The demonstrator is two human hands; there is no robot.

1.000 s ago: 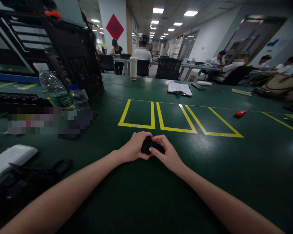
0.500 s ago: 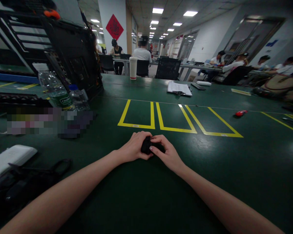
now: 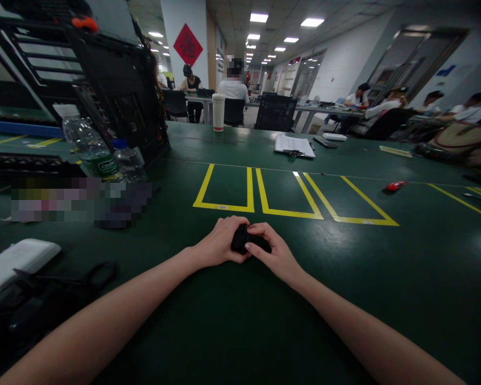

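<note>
Between my hands, low over the green table [image 3: 240, 315], is a small black object [image 3: 239, 239] with a boxy, rounded shape; its exact kind is too dark to make out. My left hand [image 3: 223, 240] is wrapped round it from the left, fingers over the far side and thumb on the near side. From the right, my right hand [image 3: 269, 243] pinches the object's right edge with thumb and index finger. Part of the black object is hidden by my fingers. Just beyond my hands, yellow tape outlines [image 3: 292, 216] mark the table top.
Plastic bottles [image 3: 88, 141] and a black frame stand at the left, with a white box [image 3: 28, 255] and dark cables nearer. Farther back are a white cup [image 3: 218, 113] and a clipboard [image 3: 294, 145]. A red object [image 3: 396, 186] lies to the right. Several people sit at distant desks.
Both hands stay in nearly the same place round the black object. Its visible face has turned very slightly between my fingers.
</note>
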